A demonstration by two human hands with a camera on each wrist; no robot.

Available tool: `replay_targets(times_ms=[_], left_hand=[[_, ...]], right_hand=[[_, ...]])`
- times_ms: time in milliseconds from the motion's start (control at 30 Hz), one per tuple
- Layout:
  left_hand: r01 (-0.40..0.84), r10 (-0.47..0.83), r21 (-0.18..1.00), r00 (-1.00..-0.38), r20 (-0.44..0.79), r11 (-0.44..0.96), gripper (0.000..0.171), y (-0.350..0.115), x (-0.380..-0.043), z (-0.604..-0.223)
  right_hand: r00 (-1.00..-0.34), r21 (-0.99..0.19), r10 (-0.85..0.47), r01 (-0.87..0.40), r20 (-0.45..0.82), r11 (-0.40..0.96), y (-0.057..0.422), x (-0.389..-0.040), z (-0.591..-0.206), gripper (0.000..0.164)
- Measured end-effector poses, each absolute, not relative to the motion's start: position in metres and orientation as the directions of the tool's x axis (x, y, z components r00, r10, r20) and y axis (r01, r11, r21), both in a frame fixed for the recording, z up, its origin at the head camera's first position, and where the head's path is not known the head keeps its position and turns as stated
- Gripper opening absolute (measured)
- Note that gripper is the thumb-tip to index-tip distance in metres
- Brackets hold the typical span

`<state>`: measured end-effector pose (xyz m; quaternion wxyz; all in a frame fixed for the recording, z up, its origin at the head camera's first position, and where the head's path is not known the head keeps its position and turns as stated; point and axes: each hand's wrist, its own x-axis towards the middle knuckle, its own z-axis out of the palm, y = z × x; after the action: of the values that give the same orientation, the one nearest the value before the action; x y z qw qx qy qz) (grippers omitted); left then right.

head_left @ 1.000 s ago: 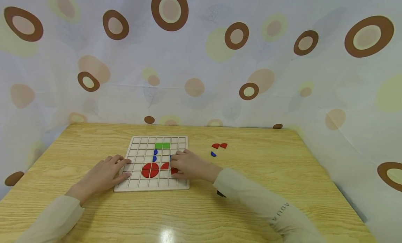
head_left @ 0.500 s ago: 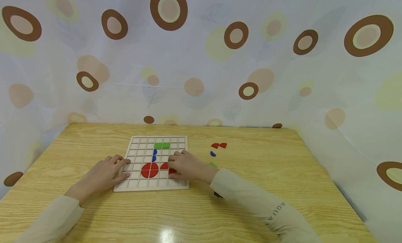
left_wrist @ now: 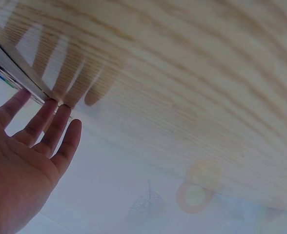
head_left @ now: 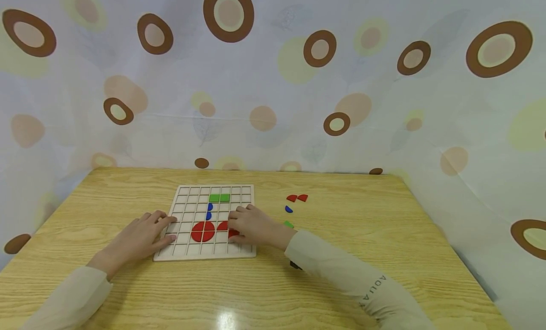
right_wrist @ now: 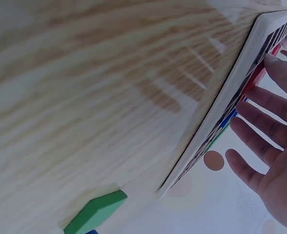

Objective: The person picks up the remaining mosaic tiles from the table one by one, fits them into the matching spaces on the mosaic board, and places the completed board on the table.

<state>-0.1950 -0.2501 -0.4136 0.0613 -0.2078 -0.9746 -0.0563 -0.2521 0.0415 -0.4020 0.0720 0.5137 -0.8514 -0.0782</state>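
And the right hand (head_left: 256, 227) has edged leftward, revealing a green piece (head_left: 288, 224) beyond its wrist! Fingertips at a red piece (head_left: 232, 233); pinching, can't tell. Left hand (head_left: 138, 235), fingers spread, touches the gridded board (head_left: 183, 249) between them. Wood-grain tabletop (head_left: 213, 292) beneath, spotted sheet (head_left: 239, 83) beyond.

Red piece (head_left: 232, 233) partly hidden behind the right fingers (head_left: 237, 215), dark object (head_left: 294, 265) at the sleeve (head_left: 332, 268) unidentifiable.

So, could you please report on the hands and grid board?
Left hand rests on left edge of grid board. Right hand at a red piece, right side. Nothing visibly blocking; right hand covers part of grid board.
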Motion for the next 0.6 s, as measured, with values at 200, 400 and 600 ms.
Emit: replay_targets(times_ms=[200,400,600], left_hand=[[0.409,0.396,0.084,-0.908,0.140,0.909,0.046,-0.2504,-0.1951,-0.4137],[0.410,0.396,0.087,-0.907,0.140,0.908,0.046,-0.2502,-0.1954,-0.4137],[0.408,0.395,0.087,-0.908,0.141,0.909,0.046,-0.2506,-0.1961,-0.4143]], right_hand=[[-0.451,0.194,-0.891,-0.871,0.044,0.451,0.0433,-0.2539,-0.4041,0.032],[-0.442,0.203,-0.896,-0.874,0.048,0.442,0.0452,-0.2552,-0.4047,0.030],[-0.438,0.185,-0.898,-0.879,0.048,0.439,0.0458,-0.2541,-0.4028,0.028]])
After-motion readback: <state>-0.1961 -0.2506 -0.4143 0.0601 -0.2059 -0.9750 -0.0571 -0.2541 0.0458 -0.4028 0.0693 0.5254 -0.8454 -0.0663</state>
